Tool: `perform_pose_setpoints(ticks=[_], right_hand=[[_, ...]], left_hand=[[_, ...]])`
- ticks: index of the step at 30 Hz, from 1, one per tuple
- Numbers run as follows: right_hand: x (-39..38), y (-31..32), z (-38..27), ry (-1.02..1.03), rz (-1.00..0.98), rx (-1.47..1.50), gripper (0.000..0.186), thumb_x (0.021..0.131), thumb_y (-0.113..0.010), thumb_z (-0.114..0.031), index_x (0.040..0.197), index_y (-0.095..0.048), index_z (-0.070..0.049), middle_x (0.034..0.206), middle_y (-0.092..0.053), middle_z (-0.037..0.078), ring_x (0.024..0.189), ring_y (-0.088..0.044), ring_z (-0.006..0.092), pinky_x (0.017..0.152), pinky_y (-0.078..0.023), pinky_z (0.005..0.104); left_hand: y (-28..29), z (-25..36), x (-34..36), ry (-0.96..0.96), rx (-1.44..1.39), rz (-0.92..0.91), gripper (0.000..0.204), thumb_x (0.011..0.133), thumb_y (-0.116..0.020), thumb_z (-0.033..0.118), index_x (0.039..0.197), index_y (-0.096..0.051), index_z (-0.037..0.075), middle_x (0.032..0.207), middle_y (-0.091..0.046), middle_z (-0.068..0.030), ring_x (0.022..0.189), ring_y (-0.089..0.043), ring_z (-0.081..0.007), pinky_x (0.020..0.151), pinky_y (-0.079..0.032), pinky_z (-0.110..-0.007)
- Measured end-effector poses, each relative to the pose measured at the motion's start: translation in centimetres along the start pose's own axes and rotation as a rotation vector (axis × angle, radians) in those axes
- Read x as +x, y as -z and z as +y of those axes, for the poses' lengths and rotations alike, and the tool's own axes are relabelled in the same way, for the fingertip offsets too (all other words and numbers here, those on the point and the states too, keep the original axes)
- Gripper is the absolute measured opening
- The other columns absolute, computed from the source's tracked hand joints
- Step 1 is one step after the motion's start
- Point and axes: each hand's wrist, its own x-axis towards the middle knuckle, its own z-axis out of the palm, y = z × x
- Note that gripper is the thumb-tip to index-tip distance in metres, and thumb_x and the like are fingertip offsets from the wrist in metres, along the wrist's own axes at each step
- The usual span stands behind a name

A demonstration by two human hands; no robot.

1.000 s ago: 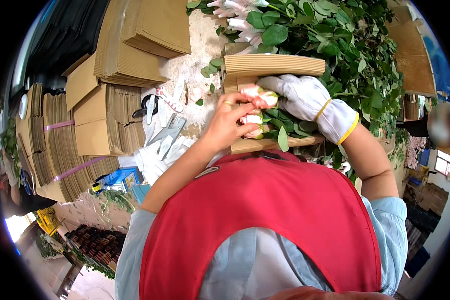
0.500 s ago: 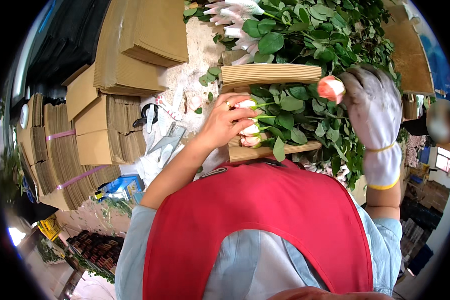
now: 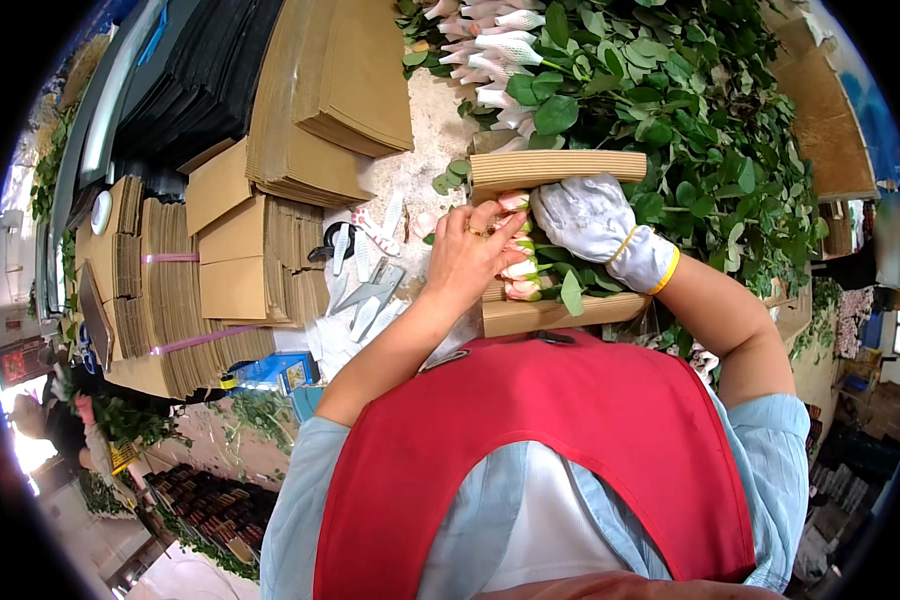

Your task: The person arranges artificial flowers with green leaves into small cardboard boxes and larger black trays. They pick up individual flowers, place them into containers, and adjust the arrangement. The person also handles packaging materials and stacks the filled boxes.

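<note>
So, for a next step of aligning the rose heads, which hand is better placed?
Probably the left hand: it is bare, with its fingers at the rose heads. The right hand is gloved and lies to their right, over the leafy stems.

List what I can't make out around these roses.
Number of roses: head view, left hand partly covers them.
Most of their stems: head view, behind the gloved right hand and leaves.
Far end of the upper cardboard stack: cut off by head view's top edge.
</note>
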Motion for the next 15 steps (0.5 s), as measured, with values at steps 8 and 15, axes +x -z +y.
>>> perform_pose_setpoints(ticks=[8, 15], right_hand=[[1.1, 3.2, -0.4, -0.008, -0.136, 0.073, 0.018, 0.088, -0.064, -0.023, 0.101, -0.068, -0.012, 0.088, -0.07, 0.004, 0.085, -0.07, 0.0249, 0.068, -0.053, 0.0441], [4.3, 14.4, -2.5, -0.239, -0.544, 0.309, 0.013, 0.081, -0.078, -0.02, 0.088, -0.071, -0.012, 0.08, -0.071, 0.01, 0.078, -0.073, 0.0309, 0.07, -0.059, 0.0451]], left_hand=[[-1.3, -2.1, 0.6, 0.271, -0.592, -0.139, 0.061, 0.07, -0.091, 0.026, 0.128, -0.074, 0.016, 0.146, -0.062, -0.005, 0.122, -0.052, -0.0307, 0.112, -0.039, -0.042], [-2.0, -2.5, 0.2, 0.141, -0.522, -0.056, 0.059, 0.071, -0.09, 0.026, 0.127, -0.075, 0.015, 0.144, -0.062, -0.0085, 0.124, -0.059, -0.0272, 0.109, -0.037, -0.042]])
